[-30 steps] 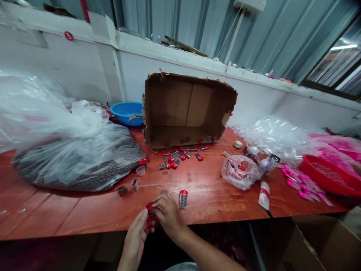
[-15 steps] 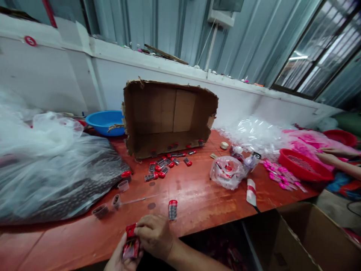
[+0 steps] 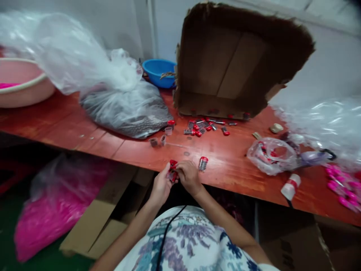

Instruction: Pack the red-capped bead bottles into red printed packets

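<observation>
A small red packet with a shiny, dark printed front (image 3: 172,175) is in my left hand (image 3: 161,186), pinched just over the table's front edge. The fingertips of my right hand (image 3: 189,177) are closed on its upper right side; what exactly they grip is partly hidden. Just beyond my right hand is a small clear bottle with a red cap and dark contents (image 3: 203,164). Several similar red-capped bottles (image 3: 200,127) lie in a loose group farther back. Small clear cups (image 3: 153,142) and a thin stick (image 3: 175,145) lie to the left of that group.
An open cardboard box (image 3: 225,67) on its side stands at the back. Left of it are a plastic bag of dark beads (image 3: 124,109) and a blue basin (image 3: 159,71). To the right are a clear bag with red pieces (image 3: 270,156), a white roll (image 3: 291,186) and pink pieces (image 3: 344,186).
The view has tilted down and turned left, bringing in a pink basin and a bag of pink material below the table. Both hands still hold the red packet.
</observation>
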`<state>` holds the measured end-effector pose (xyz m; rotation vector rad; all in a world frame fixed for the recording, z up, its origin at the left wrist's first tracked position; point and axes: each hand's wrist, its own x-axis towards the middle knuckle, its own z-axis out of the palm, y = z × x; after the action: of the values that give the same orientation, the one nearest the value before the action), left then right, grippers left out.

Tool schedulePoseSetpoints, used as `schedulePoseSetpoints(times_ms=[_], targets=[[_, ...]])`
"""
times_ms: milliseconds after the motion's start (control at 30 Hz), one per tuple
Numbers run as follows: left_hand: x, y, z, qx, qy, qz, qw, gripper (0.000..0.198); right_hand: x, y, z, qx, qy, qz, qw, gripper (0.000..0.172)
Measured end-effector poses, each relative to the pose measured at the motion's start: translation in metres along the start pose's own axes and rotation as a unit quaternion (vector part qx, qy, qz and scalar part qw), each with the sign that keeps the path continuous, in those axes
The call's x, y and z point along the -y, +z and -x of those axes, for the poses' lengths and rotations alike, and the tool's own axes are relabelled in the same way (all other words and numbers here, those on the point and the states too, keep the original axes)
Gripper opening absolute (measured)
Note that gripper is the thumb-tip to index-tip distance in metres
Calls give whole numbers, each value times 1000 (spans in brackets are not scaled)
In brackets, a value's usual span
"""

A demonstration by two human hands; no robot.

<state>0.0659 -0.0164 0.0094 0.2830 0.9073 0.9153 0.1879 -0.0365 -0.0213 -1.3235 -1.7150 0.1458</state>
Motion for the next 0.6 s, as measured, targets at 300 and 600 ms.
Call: schedulePoseSetpoints(times_ms=[300, 600], targets=[[-12, -15, 6, 124, -29, -147, 981, 37, 12, -7, -5, 70, 39, -49, 996, 17], [5, -28, 6, 96, 6, -180, 979, 40, 12, -6, 12, 24, 124, -175, 976, 17]])
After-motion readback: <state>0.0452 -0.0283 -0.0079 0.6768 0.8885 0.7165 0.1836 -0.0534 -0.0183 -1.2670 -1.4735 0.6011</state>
